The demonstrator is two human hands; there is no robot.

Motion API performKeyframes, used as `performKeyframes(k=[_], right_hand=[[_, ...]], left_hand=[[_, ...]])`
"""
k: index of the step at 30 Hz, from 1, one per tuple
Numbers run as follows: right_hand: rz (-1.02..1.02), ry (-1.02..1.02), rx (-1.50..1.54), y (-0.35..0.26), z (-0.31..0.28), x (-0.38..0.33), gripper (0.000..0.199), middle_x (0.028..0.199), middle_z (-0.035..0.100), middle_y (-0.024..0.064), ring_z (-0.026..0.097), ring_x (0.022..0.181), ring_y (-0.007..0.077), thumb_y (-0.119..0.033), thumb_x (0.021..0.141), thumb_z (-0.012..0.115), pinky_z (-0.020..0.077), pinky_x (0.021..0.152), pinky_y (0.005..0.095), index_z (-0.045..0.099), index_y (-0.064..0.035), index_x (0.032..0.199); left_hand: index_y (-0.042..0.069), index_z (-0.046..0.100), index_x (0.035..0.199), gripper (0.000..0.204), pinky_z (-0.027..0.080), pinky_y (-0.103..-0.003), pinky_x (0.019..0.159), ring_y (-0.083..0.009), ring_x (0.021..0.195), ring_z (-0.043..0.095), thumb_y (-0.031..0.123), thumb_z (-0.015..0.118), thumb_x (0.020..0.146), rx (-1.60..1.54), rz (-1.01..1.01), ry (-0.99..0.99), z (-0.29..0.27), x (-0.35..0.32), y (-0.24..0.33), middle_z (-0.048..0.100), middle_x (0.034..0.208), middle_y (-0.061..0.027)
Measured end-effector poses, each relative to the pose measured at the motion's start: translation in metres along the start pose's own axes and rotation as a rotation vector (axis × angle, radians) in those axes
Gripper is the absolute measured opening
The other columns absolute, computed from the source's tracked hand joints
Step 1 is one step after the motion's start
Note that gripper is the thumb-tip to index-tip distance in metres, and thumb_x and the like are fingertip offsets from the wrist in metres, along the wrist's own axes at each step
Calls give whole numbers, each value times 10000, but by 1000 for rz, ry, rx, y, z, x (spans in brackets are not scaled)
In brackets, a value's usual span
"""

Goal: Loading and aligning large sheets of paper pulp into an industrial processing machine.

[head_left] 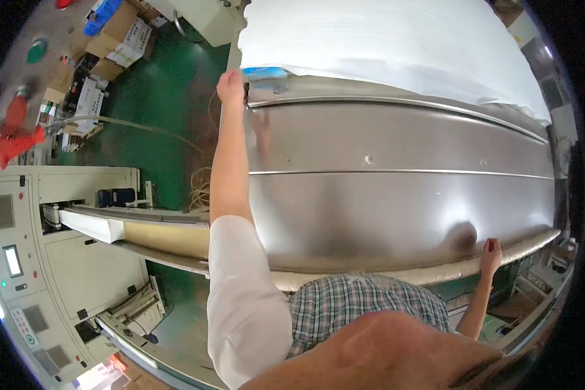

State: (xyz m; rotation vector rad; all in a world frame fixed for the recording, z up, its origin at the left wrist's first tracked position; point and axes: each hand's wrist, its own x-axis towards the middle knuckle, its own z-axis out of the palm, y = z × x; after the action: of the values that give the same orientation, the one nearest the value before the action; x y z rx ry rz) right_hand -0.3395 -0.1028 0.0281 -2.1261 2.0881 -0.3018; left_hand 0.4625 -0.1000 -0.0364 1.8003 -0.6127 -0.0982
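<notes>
A broad metal machine bed (370, 218) lies in front of me, with a raised bar (370, 99) across it. My left hand (230, 86), arm stretched far forward, is closed at the bed's left side by the bar's end; what its fingers hold is hidden. Just right of it lies a flat blue and clear piece (264, 73), partly beside white sheet material (383, 45) that covers the far part. Near the front right, my right hand (492, 257) is closed beside the pale padded front edge (429, 273); I cannot make out anything in its fingers.
A beige control cabinet (71, 240) stands at left, with a long channel (165, 237) running from it toward the bed. Cartons (117, 42) are stacked on the green floor (156, 110) at the far left. A red-handled tool (16, 146) hangs nearby with a thin hose.
</notes>
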Motion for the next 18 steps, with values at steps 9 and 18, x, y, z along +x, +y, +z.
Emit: performKeyframes(k=[9,18], right_hand=[[11,-31,-10,2,3,5,137,665,522,77,474,569,166,-142,837,499,392,538,312,554,-16,827],[-4,-50,8,22,4,2,135,663,525,71,478,574,166,-139,834,503,395,538,306,554,-14,828]], left_hand=[[-31,601,886,259,424,-279,720,-162,782,548,196,492,825,-365,-95,261,72,58,6,610,860,-88],[9,595,879,223,409,-277,725,-161,813,531,191,489,807,-429,-102,208,71,62,-14,590,878,-70]])
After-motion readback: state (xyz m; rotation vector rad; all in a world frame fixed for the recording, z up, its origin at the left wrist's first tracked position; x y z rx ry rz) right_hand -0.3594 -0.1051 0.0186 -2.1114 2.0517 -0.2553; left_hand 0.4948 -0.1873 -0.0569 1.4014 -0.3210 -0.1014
